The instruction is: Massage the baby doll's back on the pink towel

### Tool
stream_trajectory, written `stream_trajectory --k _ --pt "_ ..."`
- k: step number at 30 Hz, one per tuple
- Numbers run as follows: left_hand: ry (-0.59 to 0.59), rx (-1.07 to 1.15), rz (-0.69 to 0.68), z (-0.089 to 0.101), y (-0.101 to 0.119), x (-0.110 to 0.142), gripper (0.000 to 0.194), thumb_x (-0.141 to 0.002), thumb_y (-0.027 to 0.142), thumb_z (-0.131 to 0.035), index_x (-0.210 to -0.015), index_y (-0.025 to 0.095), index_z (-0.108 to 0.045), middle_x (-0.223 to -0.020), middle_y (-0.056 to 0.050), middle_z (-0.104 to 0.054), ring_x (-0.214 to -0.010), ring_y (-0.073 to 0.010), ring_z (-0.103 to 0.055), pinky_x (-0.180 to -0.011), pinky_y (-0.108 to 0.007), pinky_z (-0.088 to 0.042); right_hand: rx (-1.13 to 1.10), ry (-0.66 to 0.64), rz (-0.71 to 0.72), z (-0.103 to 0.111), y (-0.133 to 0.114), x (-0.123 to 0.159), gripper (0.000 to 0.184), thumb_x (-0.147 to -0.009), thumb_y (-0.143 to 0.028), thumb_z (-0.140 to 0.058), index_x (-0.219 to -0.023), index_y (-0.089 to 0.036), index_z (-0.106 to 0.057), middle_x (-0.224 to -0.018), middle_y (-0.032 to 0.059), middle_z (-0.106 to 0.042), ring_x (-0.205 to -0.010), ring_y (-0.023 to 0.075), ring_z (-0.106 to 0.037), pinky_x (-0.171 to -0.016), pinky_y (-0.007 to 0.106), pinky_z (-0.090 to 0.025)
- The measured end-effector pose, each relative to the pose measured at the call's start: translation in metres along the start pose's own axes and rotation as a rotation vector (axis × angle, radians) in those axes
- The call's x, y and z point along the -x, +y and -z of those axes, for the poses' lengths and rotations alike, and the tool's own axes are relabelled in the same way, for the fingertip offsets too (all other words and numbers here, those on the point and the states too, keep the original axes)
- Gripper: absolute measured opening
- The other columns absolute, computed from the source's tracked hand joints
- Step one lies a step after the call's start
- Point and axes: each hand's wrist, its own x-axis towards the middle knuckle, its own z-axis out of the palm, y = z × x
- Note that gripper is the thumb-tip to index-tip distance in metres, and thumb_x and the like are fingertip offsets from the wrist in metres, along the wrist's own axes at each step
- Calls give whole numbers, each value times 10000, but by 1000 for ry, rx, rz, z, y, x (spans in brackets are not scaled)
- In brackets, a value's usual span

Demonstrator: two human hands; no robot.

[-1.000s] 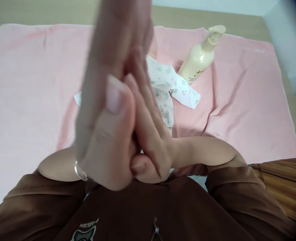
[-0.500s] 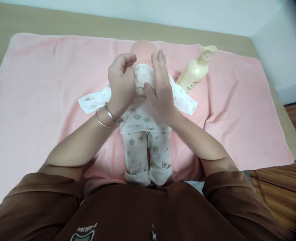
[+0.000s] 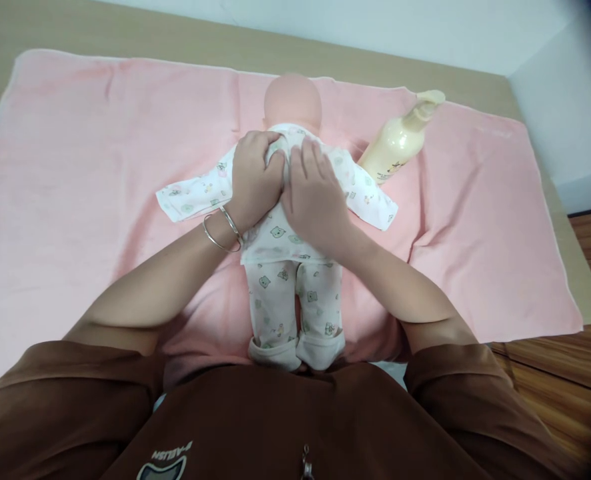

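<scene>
A baby doll [image 3: 293,103] lies stretched out with its bald head away from me and no face showing. It wears a white printed shirt [image 3: 278,235] and matching trousers [image 3: 271,303] with turned-up cuffs, its sleeves spread to both sides. My left hand [image 3: 256,175], a silver bangle at its wrist, rests on the left of the doll's upper body, thumb apart from the fingers. Beside it, my right hand [image 3: 318,200] lies flat on the right side, fingers stretched toward the doll's shoulders. Neither hand grips anything that I can see.
Under the doll, a pink towel [image 3: 490,220] covers much of the wooden table [image 3: 175,32]. A cream-coloured pump bottle [image 3: 398,141] leans or lies on the towel past the doll's right-hand sleeve. A pale wall [image 3: 355,23] rises behind the table.
Both hands were raised and cupped above the doll's upper body; they have come down onto its shirt. More of the doll's head shows now.
</scene>
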Motion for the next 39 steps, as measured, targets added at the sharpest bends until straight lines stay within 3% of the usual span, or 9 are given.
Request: stream_trajectory --k 6,10,16,19,23,27,31,35,39 --pt "82 -56 -60 3 18 8 187 -1003 314 -480 -1038 300 -663 -1091 -36 -713 -1097 -273 -623 -1018 -479 -495 16 -128 72 9 9 -17 530 -1067 -232 -347 -1588 -140 -375 -1693 8 -319 -1607 216 -192 -1357 462 -163" --pt "88 -81 -134 3 19 8 312 -876 107 -509 -1113 227 -673 -1150 -53 -724 -1110 -258 -626 -1026 -478 -495 20 -135 -134 13 36 -39 599 -1078 -302 -379 -1598 -13 -309 -1695 155 -283 -1605 302 -198 -1337 493 -194" --pt "65 -100 -15 -1 18 3 323 -854 -11 -564 -1031 251 -633 -1085 -11 -708 -1033 -230 -583 -1001 -455 -482 145 -62 -43 8 -4 -3 608 -1029 -258 -388 -1575 5 -341 -1663 209 -327 -1584 362 -228 -1319 546 -212" --pt "90 -108 -19 -2 18 2 330 -840 -38 -539 -975 250 -626 -998 -3 -692 -959 -220 -568 -956 -437 -496 134 -98 49 9 -14 2 618 -972 -193 -451 -1568 -42 -389 -1677 141 -330 -1600 340 -199 -1341 536 -164" --pt "74 -91 -40 0 19 5 302 -866 38 -564 -1058 249 -664 -1091 -18 -709 -1059 -242 -602 -1014 -435 -488 22 -148 -24 15 17 -26 601 -1027 -274 -457 -1611 -177 -354 -1711 41 -271 -1618 274 -154 -1347 485 -182" --pt "61 -99 -17 4 26 8 257 -938 194 -512 -1096 320 -670 -1200 -12 -702 -1200 -274 -610 -1088 -422 -467 37 -211 -93 23 39 -41 659 -1071 -376 -414 -1645 -108 -233 -1731 105 -185 -1617 267 -161 -1338 465 -202" --pt "65 -154 -9 4 31 8 298 -889 148 -487 -1074 319 -645 -1167 -19 -710 -1147 -248 -621 -1069 -418 -490 121 -198 -130 22 14 -21 628 -1086 -356 -360 -1608 -15 -279 -1680 204 -294 -1594 342 -224 -1331 512 -205" --pt "48 -252 -27 2 30 3 282 -875 115 -474 -1080 239 -624 -1117 -100 -690 -1087 -282 -614 -1004 -462 -518 104 -108 -52 15 -8 -3 554 -1087 -340 -320 -1574 -80 -371 -1649 156 -363 -1592 356 -222 -1327 588 -177" --pt "-37 -362 -1 8 36 3 255 -934 193 -484 -1124 281 -629 -1073 -131 -653 -1109 -365 -590 -1006 -530 -486 77 -106 -72 12 14 -18 557 -1067 -322 -374 -1559 -62 -387 -1660 157 -359 -1583 301 -270 -1318 504 -265"
